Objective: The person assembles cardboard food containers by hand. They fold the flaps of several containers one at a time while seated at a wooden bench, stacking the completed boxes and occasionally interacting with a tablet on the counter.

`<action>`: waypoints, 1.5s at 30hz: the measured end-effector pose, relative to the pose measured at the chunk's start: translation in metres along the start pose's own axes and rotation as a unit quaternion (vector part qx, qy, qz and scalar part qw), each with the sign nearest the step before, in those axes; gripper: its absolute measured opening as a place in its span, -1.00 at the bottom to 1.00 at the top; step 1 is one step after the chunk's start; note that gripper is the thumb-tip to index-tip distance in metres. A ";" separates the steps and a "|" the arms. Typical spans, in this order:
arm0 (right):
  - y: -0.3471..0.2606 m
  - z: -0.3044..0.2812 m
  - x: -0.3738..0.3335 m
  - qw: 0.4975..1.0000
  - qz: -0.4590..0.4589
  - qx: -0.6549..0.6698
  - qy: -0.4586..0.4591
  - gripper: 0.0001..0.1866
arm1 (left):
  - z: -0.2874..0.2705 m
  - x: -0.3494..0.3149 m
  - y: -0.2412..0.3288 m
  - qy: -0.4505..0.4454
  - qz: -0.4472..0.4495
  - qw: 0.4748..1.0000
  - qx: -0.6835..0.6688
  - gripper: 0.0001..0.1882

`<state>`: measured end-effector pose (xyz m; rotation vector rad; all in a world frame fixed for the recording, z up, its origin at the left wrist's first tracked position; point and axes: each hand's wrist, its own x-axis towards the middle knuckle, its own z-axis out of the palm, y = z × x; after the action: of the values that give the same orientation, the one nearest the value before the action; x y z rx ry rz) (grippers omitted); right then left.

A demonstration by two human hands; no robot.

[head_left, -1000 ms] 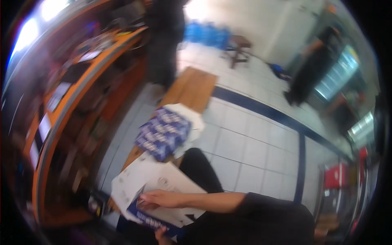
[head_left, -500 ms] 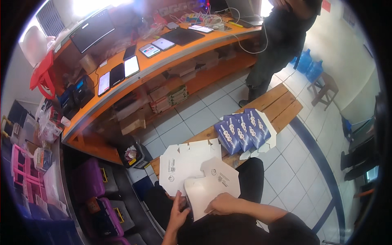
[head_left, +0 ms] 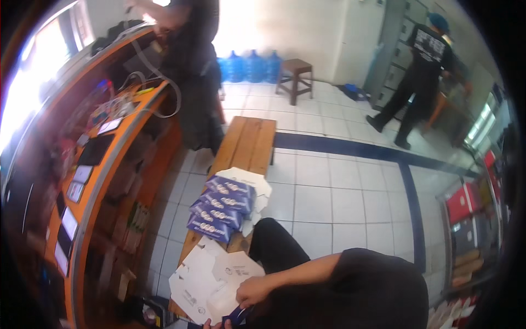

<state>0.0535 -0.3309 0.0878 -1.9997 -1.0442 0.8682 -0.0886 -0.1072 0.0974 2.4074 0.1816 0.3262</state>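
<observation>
An unfolded cardboard box [head_left: 233,272], white on its upper side, lies partly bent up over my lap. My right hand [head_left: 253,290] is closed on its near right part, fingers curled in. At the lower edge of the view only fingertips of my left hand [head_left: 217,324] show, against the box's near side by a dark blue panel [head_left: 235,316]; the rest of that hand is cut off. Beneath and to the left rests another flat white cardboard blank [head_left: 189,279]. Farther along the bench, several dark blue printed boxes [head_left: 222,205] lie overlapped on white blanks [head_left: 246,178].
The wooden bench [head_left: 246,134] stretches away ahead. Along the left runs an orange counter [head_left: 104,181] with phones and cables. One person [head_left: 192,71] stands at its far end; another [head_left: 419,71] is by the lockers. Blue water bottles [head_left: 252,67] and a brown stool [head_left: 296,79] stand behind.
The view has swung to the right, bringing the lockers and a second person into sight. My right hand still grips the box; my left hand is now mostly cut off by the lower edge.
</observation>
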 end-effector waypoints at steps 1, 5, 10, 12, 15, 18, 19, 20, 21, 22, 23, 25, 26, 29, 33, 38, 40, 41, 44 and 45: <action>-0.005 0.005 -0.006 1.000 0.017 0.007 0.019 -0.65 | 0.003 0.004 0.008 -0.019 0.017 1.000 -0.007 -0.71; -0.019 0.019 -0.011 0.997 0.025 -0.049 0.049 -0.69 | 0.015 0.000 -0.026 -0.099 0.186 0.975 0.074 -0.69; -0.037 0.004 -0.019 0.996 0.026 -0.034 0.075 -0.73 | -0.004 0.015 0.007 -0.051 0.109 0.991 0.053 -0.74; -0.033 0.002 -0.016 0.996 -0.001 -0.057 0.070 -0.70 | -0.010 0.021 -0.011 -0.130 0.180 0.975 0.024 -0.78; -0.031 -0.007 -0.029 0.994 -0.018 -0.099 0.049 -0.71 | -0.012 0.015 -0.012 -0.176 -0.065 0.965 -0.183 -0.82; -0.019 -0.021 -0.033 0.972 0.010 -0.235 0.025 -0.73 | -0.005 0.018 -0.036 -0.112 0.057 0.984 -0.126 -0.83; 0.001 -0.004 -0.024 0.958 0.057 -0.263 0.101 -0.79 | -0.004 0.015 -0.028 -0.076 -0.032 0.984 -0.160 -0.77; 0.000 -0.003 -0.023 0.957 0.057 -0.264 0.102 -0.79 | -0.001 0.013 -0.036 -0.076 -0.031 0.984 -0.160 -0.77; 0.000 -0.002 -0.025 0.950 0.025 -0.267 0.159 -0.83 | 0.006 0.009 -0.053 -0.029 -0.013 0.996 -0.085 -0.75; -0.003 -0.004 -0.025 0.939 -0.005 -0.269 0.217 -0.86 | 0.008 0.011 -0.054 0.017 0.006 1.000 -0.009 -0.72; -0.007 -0.005 -0.025 0.939 -0.006 -0.269 0.217 -0.86 | 0.010 0.010 -0.053 0.018 0.006 1.000 -0.009 -0.72; -0.026 -0.009 -0.024 0.930 0.010 -0.300 0.210 -0.92 | 0.004 0.010 -0.022 0.021 0.000 1.000 -0.008 -0.69; -0.023 -0.008 -0.021 0.934 0.002 -0.296 0.198 -0.92 | 0.004 0.014 -0.017 0.024 0.043 0.999 0.016 -0.69; -0.027 0.002 -0.014 0.905 0.018 -0.335 0.263 -0.95 | 0.021 0.008 -0.021 0.016 -0.003 0.994 -0.112 -0.82; -0.033 -0.011 -0.042 0.901 -0.015 -0.358 0.246 -0.94 | 0.023 0.025 0.046 -0.022 0.041 0.999 -0.026 -0.86; -0.047 -0.007 -0.028 0.864 -0.053 -0.448 0.225 -0.89 | 0.010 0.016 0.043 0.002 0.014 1.000 -0.025 -0.88; -0.048 -0.001 -0.026 0.871 -0.074 -0.440 0.206 -0.88 | 0.012 0.011 0.053 -0.021 0.027 0.999 -0.026 -0.87; -0.047 0.002 -0.026 0.878 -0.091 -0.430 0.190 -0.86 | 0.017 0.008 0.056 -0.027 0.027 0.999 -0.038 -0.88; -0.049 0.006 -0.030 0.902 -0.072 -0.408 0.120 -0.88 | 0.021 0.002 0.064 -0.003 0.062 0.997 0.046 -0.89; -0.051 0.005 -0.031 0.902 -0.070 -0.409 0.122 -0.88 | 0.023 0.002 0.064 -0.004 0.064 0.997 0.046 -0.89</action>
<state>0.0161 -0.3344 0.1345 -2.5632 -1.5358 0.0546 -0.0775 -0.1689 0.1234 2.5167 0.0383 0.3744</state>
